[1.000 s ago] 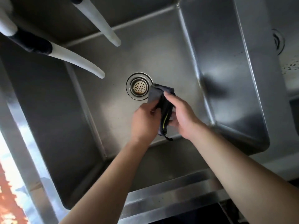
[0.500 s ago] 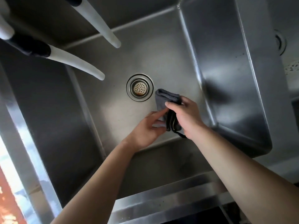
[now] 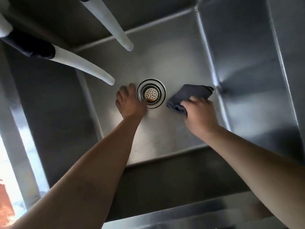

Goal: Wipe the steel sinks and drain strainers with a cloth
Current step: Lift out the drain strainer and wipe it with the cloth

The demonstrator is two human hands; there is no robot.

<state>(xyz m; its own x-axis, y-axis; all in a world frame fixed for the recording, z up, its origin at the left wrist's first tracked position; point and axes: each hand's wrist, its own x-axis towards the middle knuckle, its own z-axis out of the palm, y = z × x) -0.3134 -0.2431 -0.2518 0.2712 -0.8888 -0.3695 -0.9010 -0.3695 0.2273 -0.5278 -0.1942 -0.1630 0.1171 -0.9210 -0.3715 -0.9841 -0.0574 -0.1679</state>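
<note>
1. Dim, grey overall; overexposed daylight blowing out lower left edge.
2. Soft sheen on sink (image 3: 181, 63) floor, dark shadowed walls.
3. Wide-angle bending at borders.
4. Motion blur on right hand (image 3: 200, 113).

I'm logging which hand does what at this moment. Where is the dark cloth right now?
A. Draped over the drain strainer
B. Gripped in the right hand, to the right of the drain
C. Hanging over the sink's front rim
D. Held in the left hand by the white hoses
B: the right hand grips the folded dark cloth against the sink floor, right of the uncovered drain strainer, while the left hand reaches the drain bare.
</note>
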